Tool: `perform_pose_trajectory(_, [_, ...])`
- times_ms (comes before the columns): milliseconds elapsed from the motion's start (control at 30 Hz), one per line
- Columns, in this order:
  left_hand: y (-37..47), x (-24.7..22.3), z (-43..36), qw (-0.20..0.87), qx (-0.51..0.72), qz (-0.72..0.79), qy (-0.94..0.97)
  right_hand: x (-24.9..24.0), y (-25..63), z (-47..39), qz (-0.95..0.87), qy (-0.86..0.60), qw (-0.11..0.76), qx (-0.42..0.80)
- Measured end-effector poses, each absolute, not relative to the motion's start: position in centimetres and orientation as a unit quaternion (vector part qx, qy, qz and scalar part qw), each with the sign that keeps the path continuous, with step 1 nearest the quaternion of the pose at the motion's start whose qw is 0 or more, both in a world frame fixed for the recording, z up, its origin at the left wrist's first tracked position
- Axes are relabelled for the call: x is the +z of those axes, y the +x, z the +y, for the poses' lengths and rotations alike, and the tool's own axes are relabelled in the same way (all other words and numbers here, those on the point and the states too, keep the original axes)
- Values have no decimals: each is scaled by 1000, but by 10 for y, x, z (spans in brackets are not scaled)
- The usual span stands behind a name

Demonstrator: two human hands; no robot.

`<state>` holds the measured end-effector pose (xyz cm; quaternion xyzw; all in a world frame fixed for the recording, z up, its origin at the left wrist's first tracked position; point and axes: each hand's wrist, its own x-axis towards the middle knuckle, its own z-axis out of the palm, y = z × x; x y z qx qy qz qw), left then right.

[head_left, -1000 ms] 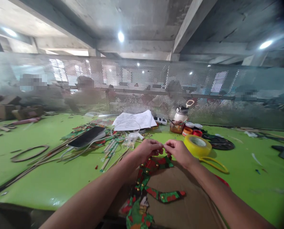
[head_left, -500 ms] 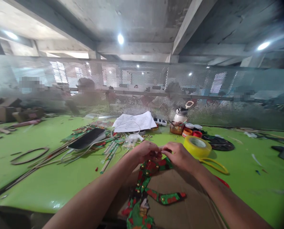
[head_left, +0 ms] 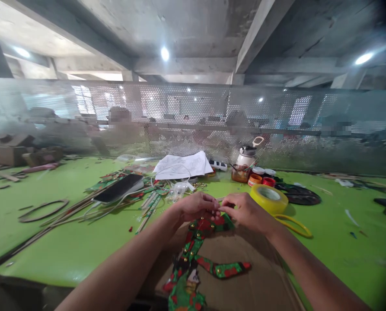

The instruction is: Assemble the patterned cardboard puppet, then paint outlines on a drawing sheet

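— Hands?
— Your left hand (head_left: 201, 208) and right hand (head_left: 247, 212) meet, fingertips pinched together, at the far end of the painted figure (head_left: 196, 247); anything between them, I can't tell.
— Step?
— Fine fingertip work, likely; next calls for a steady pinch.
— Count?
— One figure, on one cardboard sheet (head_left: 244, 290). Beyond it, rightward: one tape roll (head_left: 268, 205), two paint pots (head_left: 254, 179). Leftward: one phone (head_left: 118, 189).

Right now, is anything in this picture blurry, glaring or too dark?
In the head view, the ceiling lights glare white and the green table shines near its front edge; in the same view, the mesh screen looks hazy, the upper right corner goes black, and whatever the fingers may pinch is too small to tell.
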<state>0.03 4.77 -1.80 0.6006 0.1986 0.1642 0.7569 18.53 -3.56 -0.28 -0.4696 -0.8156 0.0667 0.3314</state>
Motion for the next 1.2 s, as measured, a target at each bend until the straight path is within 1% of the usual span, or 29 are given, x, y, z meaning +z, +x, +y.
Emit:
perform_pose_trajectory(100, [4, -19, 46, 746, 206, 207, 599, -9, 184, -30, -794, -494, 351, 47])
perform_pose_trajectory(200, [7, -18, 44, 737, 246, 222, 590, -13, 182, -25, -767, -519, 371, 65])
perform_pose_trajectory(300, [8, -15, 42, 737, 266, 223, 581, -12, 180, -26, -737, -530, 405, 109])
perform_pose_trajectory(400, [9, -13, 40, 732, 285, 215, 581, -6, 178, -28, -702, -533, 438, 179])
perform_pose_trajectory(533, [12, -13, 40, 706, 317, 225, 592, -4, 177, -28, -671, -529, 455, 250])
perform_pose_trajectory(867, [20, -16, 38, 583, 373, 256, 675, -11, 169, -27, -638, -572, 471, 207])
perform_pose_trajectory(1100, [21, -19, 41, 425, 355, 271, 787, -11, 169, -26, -574, -573, 502, 301])
perform_pose_trajectory(1167, [21, -19, 41, 400, 349, 278, 801, -10, 170, -26, -578, -566, 499, 311])
perform_pose_trajectory(1200, [21, -20, 41, 403, 346, 278, 800, -10, 171, -26, -588, -560, 494, 310])
